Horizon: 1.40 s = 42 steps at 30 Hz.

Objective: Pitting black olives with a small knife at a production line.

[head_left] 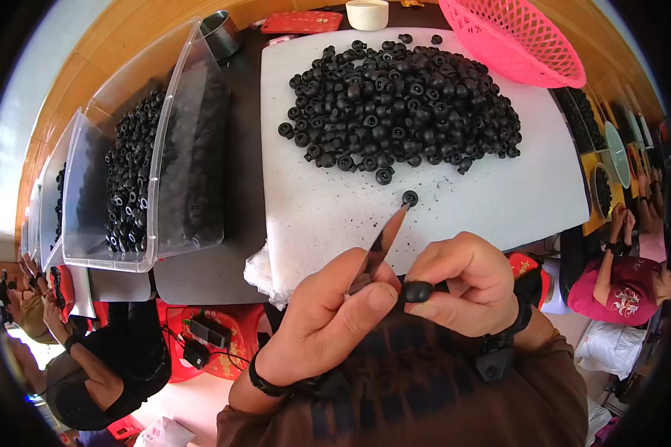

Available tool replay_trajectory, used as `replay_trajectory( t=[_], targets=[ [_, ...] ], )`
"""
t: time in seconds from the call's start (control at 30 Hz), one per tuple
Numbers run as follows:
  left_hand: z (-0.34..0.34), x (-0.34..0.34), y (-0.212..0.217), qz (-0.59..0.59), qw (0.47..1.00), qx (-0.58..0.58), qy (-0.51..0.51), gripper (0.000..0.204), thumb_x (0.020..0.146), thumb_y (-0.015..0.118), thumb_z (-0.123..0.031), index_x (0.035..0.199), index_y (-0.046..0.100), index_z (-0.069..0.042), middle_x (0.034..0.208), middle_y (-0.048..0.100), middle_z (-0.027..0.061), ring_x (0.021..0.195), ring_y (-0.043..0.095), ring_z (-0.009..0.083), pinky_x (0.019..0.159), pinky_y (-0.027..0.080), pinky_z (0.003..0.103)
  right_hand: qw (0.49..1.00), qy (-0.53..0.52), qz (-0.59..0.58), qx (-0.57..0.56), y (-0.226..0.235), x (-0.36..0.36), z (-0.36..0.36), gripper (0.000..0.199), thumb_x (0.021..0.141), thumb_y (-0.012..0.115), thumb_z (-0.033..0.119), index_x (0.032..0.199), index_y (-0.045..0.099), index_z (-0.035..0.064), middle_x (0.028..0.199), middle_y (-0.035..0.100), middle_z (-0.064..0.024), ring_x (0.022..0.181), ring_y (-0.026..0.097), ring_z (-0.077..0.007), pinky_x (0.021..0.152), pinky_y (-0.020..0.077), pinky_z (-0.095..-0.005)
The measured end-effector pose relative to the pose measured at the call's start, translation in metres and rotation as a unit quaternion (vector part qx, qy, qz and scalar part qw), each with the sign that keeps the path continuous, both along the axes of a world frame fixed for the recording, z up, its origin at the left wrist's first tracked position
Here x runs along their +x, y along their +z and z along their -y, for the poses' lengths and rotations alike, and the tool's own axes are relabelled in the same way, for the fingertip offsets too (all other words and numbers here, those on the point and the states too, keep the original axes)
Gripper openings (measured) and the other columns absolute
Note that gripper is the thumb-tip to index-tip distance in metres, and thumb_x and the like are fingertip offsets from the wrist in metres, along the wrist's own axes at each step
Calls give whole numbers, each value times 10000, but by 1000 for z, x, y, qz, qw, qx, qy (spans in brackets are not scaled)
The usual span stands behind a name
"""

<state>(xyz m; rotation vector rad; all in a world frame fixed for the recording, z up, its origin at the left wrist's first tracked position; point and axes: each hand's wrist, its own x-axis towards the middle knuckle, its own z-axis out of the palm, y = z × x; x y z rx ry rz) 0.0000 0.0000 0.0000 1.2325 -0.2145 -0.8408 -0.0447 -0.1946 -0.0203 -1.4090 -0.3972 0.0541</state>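
Observation:
My left hand (328, 320) is closed around a thin, pointed metal blade (384, 242); its handle end is hidden in my fingers. The blade points up and away, and its tip appears at a single black rounded part (410, 198) on the white foam sheet (313, 216); I cannot tell whether they touch. Close beside it, my right hand (466, 287) pinches a small black rounded part (417, 291) between thumb and fingers. Beyond both hands, a large heap of similar black parts (402, 104), many with a hole, lies on the sheet.
Left of the sheet stands a clear plastic bin (156, 216) part-filled with black parts. A pink basket (522, 45), a white cup (367, 13), a metal cup (220, 35) and a red packet (302, 22) sit at the far side. Other people work at both sides.

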Motion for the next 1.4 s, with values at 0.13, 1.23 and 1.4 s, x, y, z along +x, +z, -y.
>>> replay_trajectory(
  t=[0.13,1.23,1.4],
  targets=[
    [1,-2,0,58,997,-54,-10,163,919,507,-173,917,495,-11,794,490,-19,709,407,39,631,349,190,1000,4,6,-16,2,1,-3,261,773,637,-47,976,479,-6,846,601,-124,754,577,-158,658,463,-250],
    [-6,21,-55,-160,960,-217,72,136,919,474,-184,874,473,-56,614,399,-12,463,326,68,435,283,214,982,-12,126,-142,104,108,-100,380,773,610,-27,1131,482,-20,946,565,-55,654,544,-58,545,414,-188],
    [-13,27,-51,-233,945,-216,81,155,924,479,-196,895,476,-44,606,392,-7,451,327,72,429,298,216,926,-86,186,-317,84,110,-75,345,757,646,45,1087,551,8,901,576,-22,621,482,-39,552,383,-182]
  ],
)
